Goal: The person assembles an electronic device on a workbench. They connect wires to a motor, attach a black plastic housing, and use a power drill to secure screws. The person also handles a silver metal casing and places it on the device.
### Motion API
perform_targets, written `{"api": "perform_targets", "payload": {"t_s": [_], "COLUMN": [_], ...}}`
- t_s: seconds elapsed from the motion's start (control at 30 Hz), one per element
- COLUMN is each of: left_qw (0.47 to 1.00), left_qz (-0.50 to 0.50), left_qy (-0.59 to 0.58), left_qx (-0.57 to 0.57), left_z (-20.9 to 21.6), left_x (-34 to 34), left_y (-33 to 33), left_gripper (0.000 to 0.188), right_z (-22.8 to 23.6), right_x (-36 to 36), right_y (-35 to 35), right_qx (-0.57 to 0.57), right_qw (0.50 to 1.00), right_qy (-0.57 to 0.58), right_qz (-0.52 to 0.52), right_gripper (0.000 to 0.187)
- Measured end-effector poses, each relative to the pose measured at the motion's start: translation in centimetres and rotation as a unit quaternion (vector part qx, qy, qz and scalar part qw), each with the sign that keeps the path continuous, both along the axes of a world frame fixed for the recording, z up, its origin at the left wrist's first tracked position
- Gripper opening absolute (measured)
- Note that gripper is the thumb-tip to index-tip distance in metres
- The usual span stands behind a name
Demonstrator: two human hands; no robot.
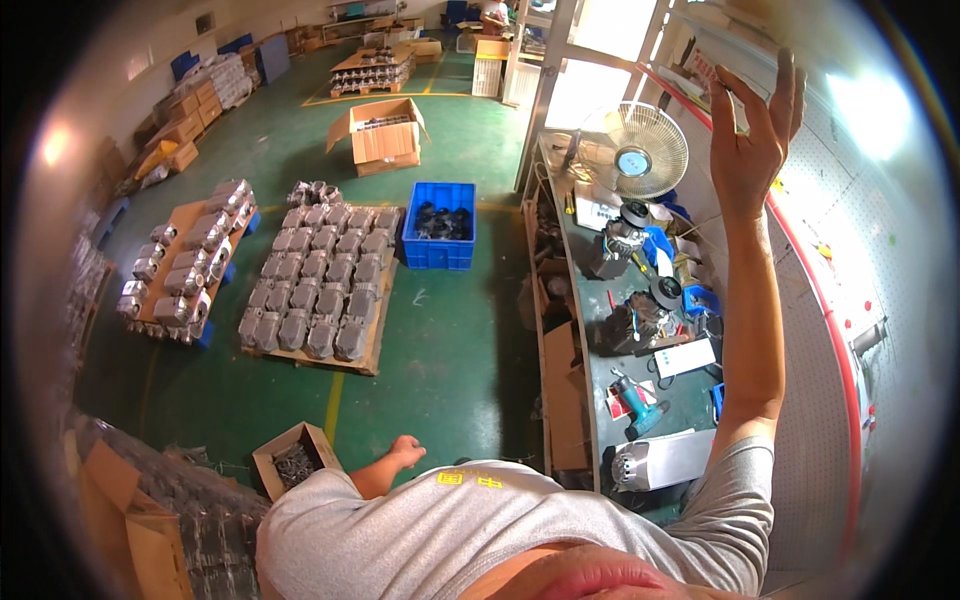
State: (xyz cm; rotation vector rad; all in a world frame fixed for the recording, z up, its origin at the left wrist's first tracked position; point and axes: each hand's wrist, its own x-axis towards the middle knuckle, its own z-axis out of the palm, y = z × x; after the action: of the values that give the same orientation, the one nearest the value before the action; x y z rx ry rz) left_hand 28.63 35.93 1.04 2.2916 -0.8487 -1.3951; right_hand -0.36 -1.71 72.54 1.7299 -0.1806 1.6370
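Note:
My right hand (755,140) is raised high at the right, beside the pegboard wall and above the bench. Its fingers are apart, and I see nothing in them. Low beside my body, my left hand (405,452) has its fingers curled, with no object showing in it. On the bench near my right arm lie a silver finned motor housing (665,462), a teal cordless drill (637,402) and a white power strip (685,357). Two dark machine units, a nearer one (640,318) and a farther one (620,240), stand behind these, each topped by a black round part.
A standing fan (635,155) is at the bench's far end. Across the green floor are a pallet of silver castings (320,280), a second loaded pallet (185,262), a blue crate (440,255) of black parts, an open carton (385,150) and a small parts box (320,440).

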Motion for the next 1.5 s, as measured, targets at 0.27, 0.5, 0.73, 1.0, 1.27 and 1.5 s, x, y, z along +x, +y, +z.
{"api": "perform_targets", "payload": {"t_s": [0.27,0.5,0.73,1.0,1.27,1.5], "left_qw": [1.0,1.0,0.996,0.998,0.995,0.997], "left_qz": [-0.027,-0.016,-0.075,-0.058,-0.094,-0.075], "left_qy": [-0.008,-0.001,-0.034,-0.021,-0.023,-0.028], "left_qx": [0.012,-0.016,-0.02,0.0,-0.001,-0.019], "left_z": [0.7,0.7,0.7,2.4,1.6,1.5], "left_x": [0.1,-0.4,0.6,0.0,0.1,-0.2], "left_y": [0.4,-0.4,-0.9,-0.9,-1.1,-1.4], "left_gripper": [0.052,0.049,0.054,0.052,0.05,0.05], "right_z": [-0.7,-6.9,-27.3,-46.1,-49.4,-48.3], "right_x": [1.1,-0.6,-0.8,-3.2,-6.7,-5.7], "right_y": [0.6,0.3,4.7,15.9,19.4,18.7], "right_qx": [-0.004,0.173,0.542,0.775,0.86,0.84], "right_qw": [1.0,0.981,0.8,0.55,0.439,0.476], "right_qy": [-0.019,0.081,0.226,0.289,0.249,0.246], "right_qz": [-0.016,0.022,0.122,0.115,0.077,0.085], "right_gripper": [0.019,0.012,0.016,0.019,0.021,0.021]}}
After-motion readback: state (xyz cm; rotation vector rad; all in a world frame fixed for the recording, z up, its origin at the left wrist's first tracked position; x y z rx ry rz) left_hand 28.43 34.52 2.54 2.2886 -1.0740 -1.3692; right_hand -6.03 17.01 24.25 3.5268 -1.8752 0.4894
